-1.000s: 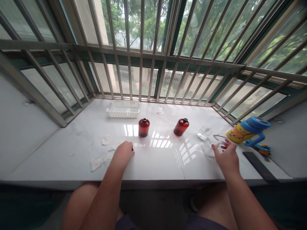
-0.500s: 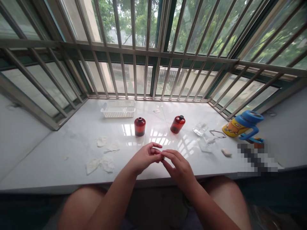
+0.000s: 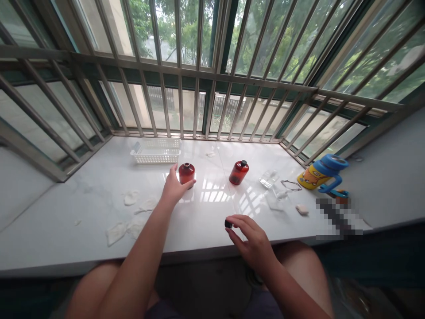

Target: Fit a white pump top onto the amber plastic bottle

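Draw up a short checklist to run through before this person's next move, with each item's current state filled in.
1. Left-hand grip firm on the uncapped bottle: cannot tell; thumb and fingers sit around it, but pressure doesn't show.
2. Uncapped bottle upright on the counter: ok.
3. Bottle mouth uncovered: ok.
4. Right-hand grip holding the black cap: ok, between thumb and fingers.
5. Black cap lined up over the bottle mouth: not ok; it is off to the right, nearer the front edge.
6. Black cap's hollow side facing down: cannot tell; too small.
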`<state>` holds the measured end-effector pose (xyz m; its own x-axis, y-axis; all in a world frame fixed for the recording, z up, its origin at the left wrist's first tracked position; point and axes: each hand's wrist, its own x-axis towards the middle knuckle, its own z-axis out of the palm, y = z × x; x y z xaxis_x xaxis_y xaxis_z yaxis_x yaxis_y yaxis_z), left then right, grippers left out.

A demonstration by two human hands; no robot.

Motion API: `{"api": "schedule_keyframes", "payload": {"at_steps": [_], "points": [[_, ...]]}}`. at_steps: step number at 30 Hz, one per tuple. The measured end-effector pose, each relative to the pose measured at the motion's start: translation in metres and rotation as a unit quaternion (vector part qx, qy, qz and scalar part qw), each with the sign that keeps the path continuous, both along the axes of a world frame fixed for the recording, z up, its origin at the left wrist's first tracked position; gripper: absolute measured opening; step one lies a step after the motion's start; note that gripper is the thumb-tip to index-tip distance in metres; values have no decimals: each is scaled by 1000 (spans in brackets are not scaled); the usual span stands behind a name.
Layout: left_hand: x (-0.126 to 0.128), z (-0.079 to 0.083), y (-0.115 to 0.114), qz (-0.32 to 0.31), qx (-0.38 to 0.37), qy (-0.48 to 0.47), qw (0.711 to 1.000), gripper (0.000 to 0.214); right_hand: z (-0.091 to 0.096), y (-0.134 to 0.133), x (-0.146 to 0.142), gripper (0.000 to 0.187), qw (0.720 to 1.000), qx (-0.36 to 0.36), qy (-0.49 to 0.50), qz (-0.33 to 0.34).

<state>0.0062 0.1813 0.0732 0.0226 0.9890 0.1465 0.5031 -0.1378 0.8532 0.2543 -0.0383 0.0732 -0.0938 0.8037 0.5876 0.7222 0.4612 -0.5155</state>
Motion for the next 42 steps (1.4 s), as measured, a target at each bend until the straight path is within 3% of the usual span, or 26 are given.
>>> {"api": "schedule_keyframes", "payload": {"at_steps": [7, 12, 16, 19, 24, 28, 33, 38, 42], "points": [[8, -13, -7, -36, 4, -1, 999, 72, 3, 2, -2, 37, 1000, -22, 7, -10], [11, -19, -48, -152, -13, -37, 988, 78, 10, 15, -11, 33, 999, -21, 34, -28], [19, -19, -81, -180, 18, -53, 982, 84, 20, 36, -24, 25, 998, -27, 63, -16], [22, -13, -93, -197, 35, -43, 979, 80, 28, 54, -33, 26, 996, -39, 77, -3], [21, -2, -96, -230, 26, -35, 972, 73, 33, 70, -37, 24, 995, -23, 93, 9], [20, -4, -95, -241, 30, -40, 969, 73, 31, 71, -37, 26, 996, 2, 94, 13], [26, -8, -97, -251, 43, -61, 965, 97, 19, 77, -42, 29, 996, -8, 90, 22], [36, -7, -100, -231, 37, -85, 969, 71, 16, 77, -45, 25, 995, -5, 104, -3], [36, -7, -99, -233, 29, -77, 969, 71, 22, 69, -45, 22, 994, -13, 93, -58]]}}
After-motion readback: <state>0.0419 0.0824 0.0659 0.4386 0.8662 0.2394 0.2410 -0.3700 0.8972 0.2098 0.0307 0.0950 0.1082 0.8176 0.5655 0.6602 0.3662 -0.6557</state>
